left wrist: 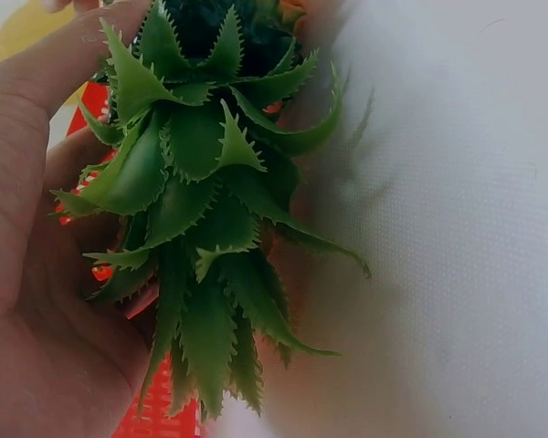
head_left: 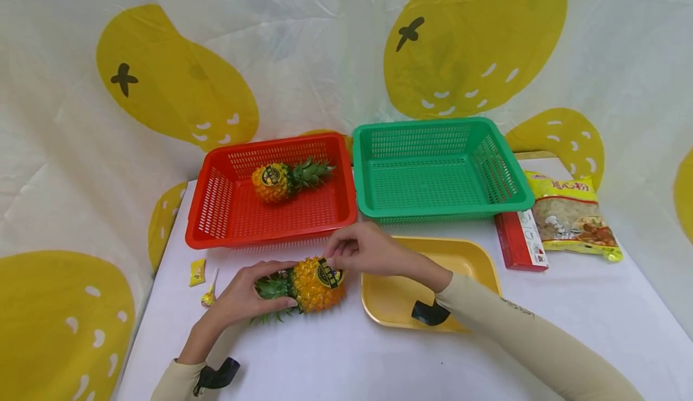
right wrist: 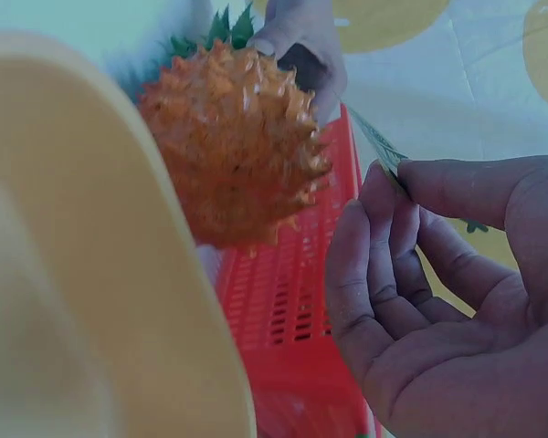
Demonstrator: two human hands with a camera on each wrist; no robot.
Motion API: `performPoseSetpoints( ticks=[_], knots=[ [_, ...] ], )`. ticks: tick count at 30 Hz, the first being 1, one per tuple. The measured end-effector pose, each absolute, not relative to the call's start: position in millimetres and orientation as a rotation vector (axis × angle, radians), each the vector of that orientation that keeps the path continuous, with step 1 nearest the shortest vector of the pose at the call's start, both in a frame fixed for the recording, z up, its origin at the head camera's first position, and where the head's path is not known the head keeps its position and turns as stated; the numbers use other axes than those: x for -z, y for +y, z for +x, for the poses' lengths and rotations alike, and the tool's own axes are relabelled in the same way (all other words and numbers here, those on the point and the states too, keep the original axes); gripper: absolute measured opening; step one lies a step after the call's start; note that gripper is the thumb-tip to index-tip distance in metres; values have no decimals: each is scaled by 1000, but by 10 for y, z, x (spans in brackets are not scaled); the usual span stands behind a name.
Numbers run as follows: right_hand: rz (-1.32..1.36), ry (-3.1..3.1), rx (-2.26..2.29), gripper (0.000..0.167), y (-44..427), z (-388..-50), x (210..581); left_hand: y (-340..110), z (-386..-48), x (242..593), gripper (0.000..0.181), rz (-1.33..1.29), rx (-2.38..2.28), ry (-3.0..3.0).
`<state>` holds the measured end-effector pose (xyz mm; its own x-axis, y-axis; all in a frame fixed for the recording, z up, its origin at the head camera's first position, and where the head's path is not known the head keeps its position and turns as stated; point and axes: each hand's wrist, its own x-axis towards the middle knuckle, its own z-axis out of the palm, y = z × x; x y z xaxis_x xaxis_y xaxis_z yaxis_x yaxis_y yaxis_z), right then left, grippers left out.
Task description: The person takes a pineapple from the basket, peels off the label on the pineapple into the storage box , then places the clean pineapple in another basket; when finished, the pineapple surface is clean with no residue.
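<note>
A small orange pineapple (head_left: 311,290) lies on its side on the white table, its green crown (left wrist: 201,201) pointing left. My left hand (head_left: 246,293) grips it where crown and fruit meet, thumb on the near side and fingers on the far side. With thumb and fingertip, my right hand (head_left: 365,251) pinches the edge of a black-and-gold label sticker (head_left: 329,275). In the right wrist view the pinched sticker (right wrist: 384,144) shows edge-on, a thin strip; whether it touches the fruit I cannot tell. A second pineapple (head_left: 273,183), with a similar label, lies in the red basket (head_left: 265,232).
A green basket (head_left: 444,213) stands right of the red one. The yellow tray (head_left: 373,305) lies under my right forearm. To the right are a red-and-white box (head_left: 520,241) and a food bag (head_left: 574,217). A wrapped candy (head_left: 197,272) and lollipop (head_left: 208,297) lie left.
</note>
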<state>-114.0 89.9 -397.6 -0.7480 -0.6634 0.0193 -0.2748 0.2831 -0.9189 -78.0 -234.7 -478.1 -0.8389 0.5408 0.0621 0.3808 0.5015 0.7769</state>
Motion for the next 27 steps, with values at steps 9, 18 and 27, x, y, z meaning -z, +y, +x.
performPoseSetpoints(
  ticks=[9, 18, 27],
  knots=[
    [-799, 2144, 1456, 6, 1167, -1176, 4016, -2352, -794, 4765, 65, 770, -1256, 2540],
    [-745, 2116, 1463, 7, 1351, -1184, 4136, -2354, -781, 4780, 64, 733, -1245, 2537],
    [-700, 2116, 1447, 8, 1491, -1183, 4159, -2354, -787, 4791, 64, 716, -1247, 2530]
  ],
)
